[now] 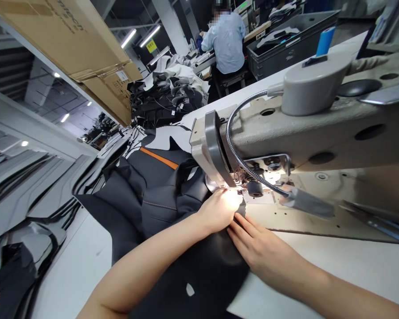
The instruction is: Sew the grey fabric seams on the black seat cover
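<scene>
Black material (202, 261) lies under both hands, at the needle end of the sewing machine (306, 130) and spreading left of it, one orange strip (158, 158) showing. Of two hands, the left hand (222, 207) is bent beside the needle area; I cannot tell whether it pinches anything. The right hand (256, 243) rests flat, fingers together. One blue cylinder (326, 41) stands beyond the machine's top.
</scene>
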Available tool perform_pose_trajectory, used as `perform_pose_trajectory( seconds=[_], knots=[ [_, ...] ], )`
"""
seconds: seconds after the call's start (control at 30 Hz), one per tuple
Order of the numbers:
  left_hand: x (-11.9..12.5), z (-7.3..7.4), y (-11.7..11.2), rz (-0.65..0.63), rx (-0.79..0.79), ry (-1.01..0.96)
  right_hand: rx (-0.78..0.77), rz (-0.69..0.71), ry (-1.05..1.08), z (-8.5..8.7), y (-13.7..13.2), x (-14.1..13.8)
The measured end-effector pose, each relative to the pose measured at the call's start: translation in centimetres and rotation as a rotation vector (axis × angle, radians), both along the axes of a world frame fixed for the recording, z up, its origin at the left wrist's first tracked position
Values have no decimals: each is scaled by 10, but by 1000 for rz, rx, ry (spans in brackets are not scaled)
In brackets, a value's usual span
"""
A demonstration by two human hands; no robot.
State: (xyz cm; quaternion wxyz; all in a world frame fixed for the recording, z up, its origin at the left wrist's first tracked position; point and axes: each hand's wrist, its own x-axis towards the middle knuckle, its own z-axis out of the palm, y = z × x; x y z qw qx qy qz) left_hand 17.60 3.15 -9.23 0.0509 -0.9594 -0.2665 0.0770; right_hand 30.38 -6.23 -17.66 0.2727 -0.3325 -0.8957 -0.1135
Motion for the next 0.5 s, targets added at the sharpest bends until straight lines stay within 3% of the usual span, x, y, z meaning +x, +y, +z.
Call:
perform_pose_trajectory(
  seconds=[0.13,0.27,0.37,0.5],
  knots=[
    [9,-5,0,129,5,-10,11,-14,-33,1,10,-6],
    [10,-8,0,65,49,7,27,-32,-4,0,16,-9],
    [7,0,-8,11,68,35,-25,5,73,3,20,-3],
    [-4,19,-34,153,42,16,-56,-88,147,3,29,16]
  ],
)
